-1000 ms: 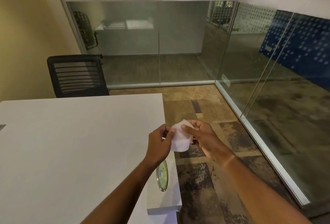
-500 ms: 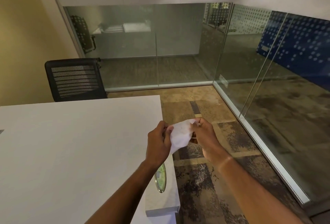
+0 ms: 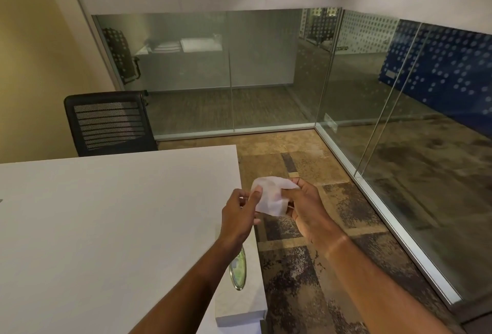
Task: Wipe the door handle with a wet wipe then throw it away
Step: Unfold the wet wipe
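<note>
Both hands are pinching the wipe (image 3: 271, 196) between them: the left hand (image 3: 239, 216) is gripping its left edge, the right hand (image 3: 308, 208) its upper right corner. The wipe is hanging just past the table (image 3: 106, 227) edge.

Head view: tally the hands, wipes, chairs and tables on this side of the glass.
Hands: 2, left hand and right hand, both gripping the wipe
Wet wipe: 1
Black mesh chair: 1
White table: 1
Total: 5
</note>
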{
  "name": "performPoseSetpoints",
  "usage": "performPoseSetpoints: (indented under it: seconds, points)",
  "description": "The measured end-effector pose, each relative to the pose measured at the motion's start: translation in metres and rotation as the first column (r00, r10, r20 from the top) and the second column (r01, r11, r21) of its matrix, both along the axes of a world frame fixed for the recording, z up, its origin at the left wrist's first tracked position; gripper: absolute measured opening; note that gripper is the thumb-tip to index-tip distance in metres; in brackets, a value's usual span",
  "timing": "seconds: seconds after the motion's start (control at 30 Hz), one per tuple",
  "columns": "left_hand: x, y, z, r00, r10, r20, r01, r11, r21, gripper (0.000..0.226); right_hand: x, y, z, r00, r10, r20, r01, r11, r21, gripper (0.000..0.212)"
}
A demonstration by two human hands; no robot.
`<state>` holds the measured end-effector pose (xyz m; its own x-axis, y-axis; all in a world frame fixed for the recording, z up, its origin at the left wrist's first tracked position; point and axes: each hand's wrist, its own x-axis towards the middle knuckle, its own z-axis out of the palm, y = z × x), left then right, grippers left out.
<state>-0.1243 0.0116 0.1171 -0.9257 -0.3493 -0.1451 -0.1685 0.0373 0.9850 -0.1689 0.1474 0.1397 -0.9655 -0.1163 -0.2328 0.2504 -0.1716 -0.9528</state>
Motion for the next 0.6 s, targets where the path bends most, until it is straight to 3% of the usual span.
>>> performPoseSetpoints:
  seconds: [0.1, 0.23, 0.43, 0.53, 0.6]
  points:
    - [0.0, 0.003, 0.002, 0.997, -0.079, -0.012, 0.08, 0.993, 0.09, 0.03, 0.0, -0.001, 0.001, 0.999, -0.037, -0.006, 0.037, 0.999, -0.024, 0.013]
    - [0.0, 0.006, 0.002, 0.996, -0.039, -0.075, 0.051, 0.985, 0.163, 0.022, -0.001, 0.003, 0.007, 0.993, -0.119, -0.02, 0.118, 0.992, -0.046, 0.015]
    - [-0.004, 0.0, 0.0, 0.983, 0.036, -0.183, -0.019, 0.995, 0.095, 0.008, -0.007, 0.019, 0.011, 0.98, -0.2, -0.017, 0.198, 0.977, -0.085, 0.012]
    - [-0.004, 0.001, 0.001, 0.981, -0.045, -0.19, 0.049, 0.999, 0.016, 0.012, -0.009, 0.019, 0.012, 0.957, -0.289, 0.007, 0.288, 0.953, -0.095, 0.005]
    - [-0.003, 0.003, 0.002, 0.979, -0.113, -0.168, 0.116, 0.993, 0.012, 0.015, -0.01, 0.018, 0.012, 0.957, -0.291, 0.013, 0.292, 0.954, -0.069, 0.012]
